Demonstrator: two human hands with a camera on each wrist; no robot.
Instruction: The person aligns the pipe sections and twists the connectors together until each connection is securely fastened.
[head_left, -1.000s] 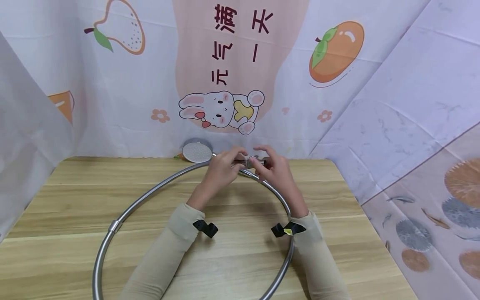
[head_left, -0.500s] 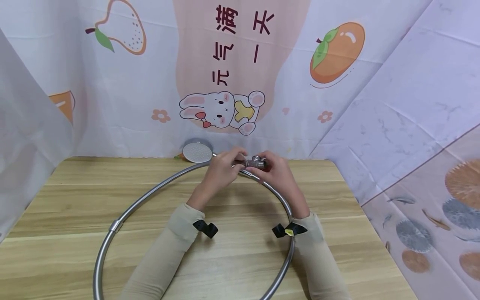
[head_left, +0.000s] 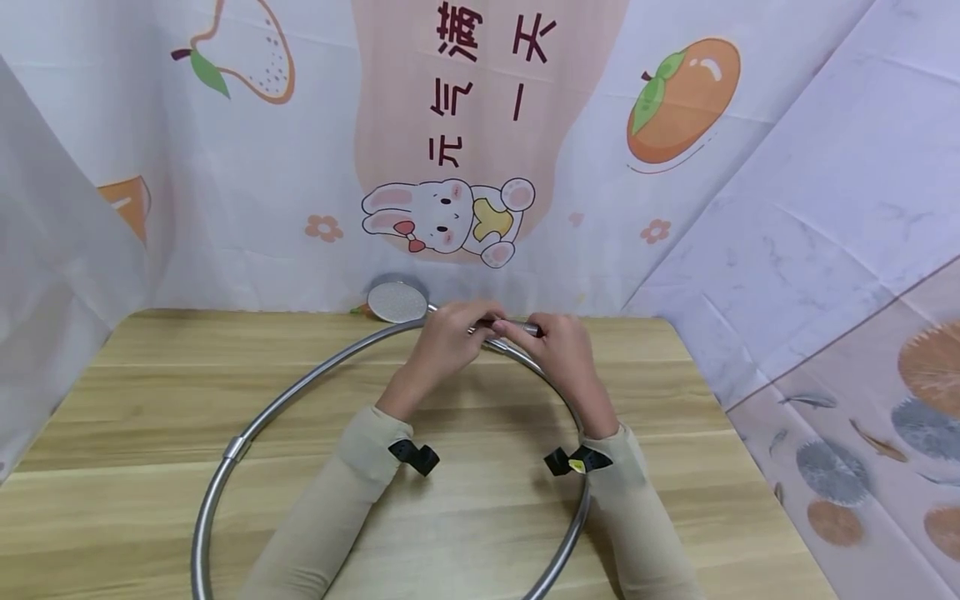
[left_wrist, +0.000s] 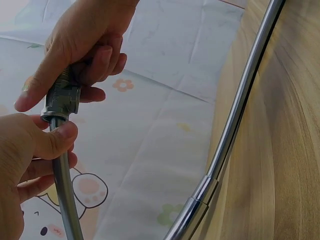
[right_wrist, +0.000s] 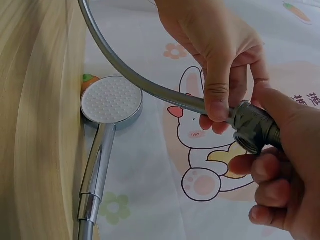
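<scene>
My left hand (head_left: 448, 340) pinches the end of a silver shower hose (right_wrist: 162, 94) between thumb and fingers. At that end sits a metal tee fitting (right_wrist: 254, 129) with a round side opening and a threaded stub. My right hand (head_left: 561, 346) grips the fitting by its threaded side, as the right wrist view shows. In the left wrist view the collar of the fitting (left_wrist: 61, 100) meets the hose. The head view shows little of the fitting behind the fingers. A chrome hand shower (right_wrist: 112, 100) with a white spray face lies left of the hands.
The hose (head_left: 330, 362) loops widely over the wooden tabletop (head_left: 135, 400), passing under the right forearm. A metal sleeve (head_left: 236, 448) joins it on the left side. A printed curtain (head_left: 285, 167) hangs right behind the table's back edge.
My right fingers were spread around the fitting, then pinched it with its body in plain sight. Now they curl over it and hide most of it. The left hand has hardly moved.
</scene>
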